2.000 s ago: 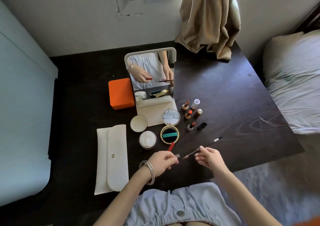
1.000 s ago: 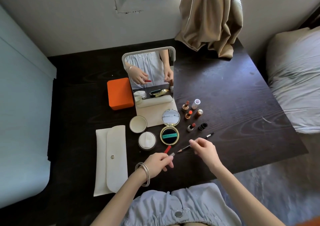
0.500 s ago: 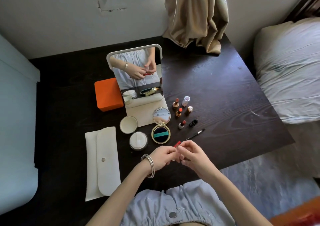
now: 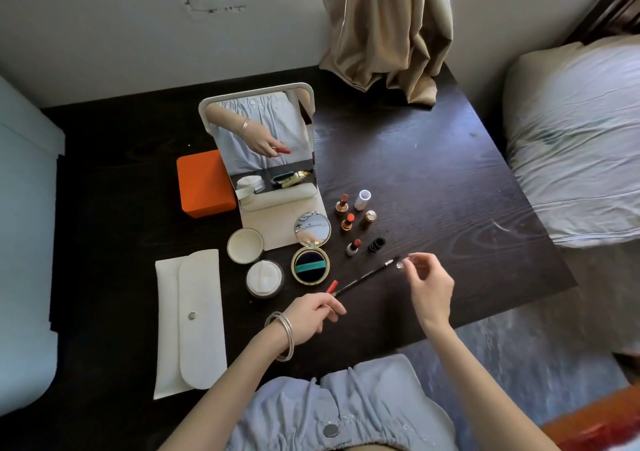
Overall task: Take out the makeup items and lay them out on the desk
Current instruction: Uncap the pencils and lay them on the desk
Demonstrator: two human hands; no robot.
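- The left hand (image 4: 311,315), bangles on its wrist, has its fingers curled round the near end of a thin black pencil (image 4: 363,277); a small red piece (image 4: 331,286) shows just beyond the fingertips, though I cannot tell if it belongs to the pencil.
- The pencil slants away from those fingers toward the right hand (image 4: 427,282), its silver tip stopping just short of it.
- The right hand's thumb and forefinger pinch a small clear cap (image 4: 400,264); the other fingers curl loosely, apart from it.
- Just beyond the right fingertips stand three open lipsticks (image 4: 347,221), with their caps (image 4: 370,216) set beside them on the dark desk (image 4: 433,173).
- Beyond the left fingertips lies an open gold compact (image 4: 310,250), and to its left a white puff jar (image 4: 264,277) with its lid (image 4: 245,245) off.
- Farther out stand a mirror (image 4: 263,146) and an orange box (image 4: 204,184).
- Left of the left hand a white pouch (image 4: 190,319) lies flat.
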